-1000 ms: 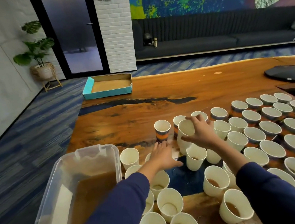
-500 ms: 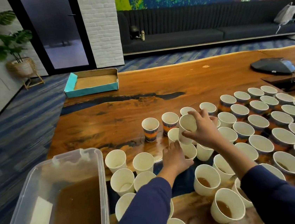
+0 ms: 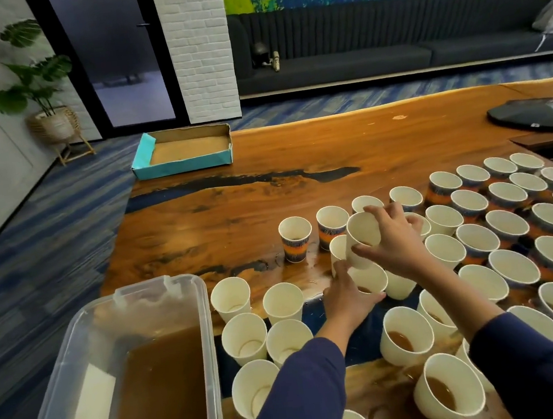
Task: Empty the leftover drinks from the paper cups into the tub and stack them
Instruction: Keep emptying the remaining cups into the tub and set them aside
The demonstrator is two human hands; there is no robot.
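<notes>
Cups crowd the centre and right of the frame. The right hand (image 3: 392, 241) pinches a tilted cup (image 3: 362, 237) by its rim; the left hand (image 3: 348, 296) curls round a standing cup (image 3: 369, 279). Light, thin-walled paper probably crushes easily, so a gentle hold below the rim suits. The tub (image 3: 198, 321) waits lower left.

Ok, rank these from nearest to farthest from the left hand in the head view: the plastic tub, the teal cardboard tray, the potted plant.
From the left hand:
1. Plastic tub, just to its left at the table's near corner.
2. Teal cardboard tray, on the table's far left corner.
3. Potted plant, on the floor by the wall.
</notes>
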